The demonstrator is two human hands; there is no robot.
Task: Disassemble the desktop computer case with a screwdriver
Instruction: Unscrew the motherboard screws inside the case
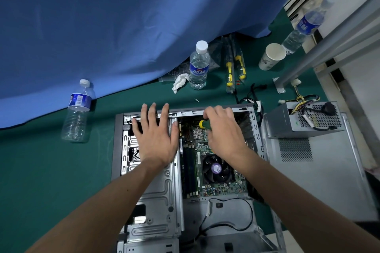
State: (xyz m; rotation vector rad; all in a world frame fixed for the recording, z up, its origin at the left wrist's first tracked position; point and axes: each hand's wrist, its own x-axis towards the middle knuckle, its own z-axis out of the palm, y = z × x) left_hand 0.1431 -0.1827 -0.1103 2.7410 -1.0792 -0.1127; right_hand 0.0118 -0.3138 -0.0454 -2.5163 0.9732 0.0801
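Note:
The open desktop computer case (pixel 156 197) lies flat on the green table, its motherboard (pixel 194 168) and black CPU fan (pixel 217 168) exposed. My left hand (pixel 156 137) rests flat, fingers spread, on the case's metal drive bay at the far left corner. My right hand (pixel 224 131) grips a screwdriver (pixel 204 124) with a green and yellow handle, held over the far part of the motherboard. The screwdriver's tip is hidden under my hand.
A removed power supply (pixel 304 119) with loose cables sits on the grey side panel (pixel 324 174) to the right. Water bottles (pixel 199 65) (pixel 78 111) (pixel 304 26), a paper cup (pixel 271 55), packaged screwdrivers (pixel 234 68), a crumpled tissue (pixel 180 82) and a loose screw (pixel 196 100) lie beyond the case. Blue cloth (pixel 102 37) covers the back.

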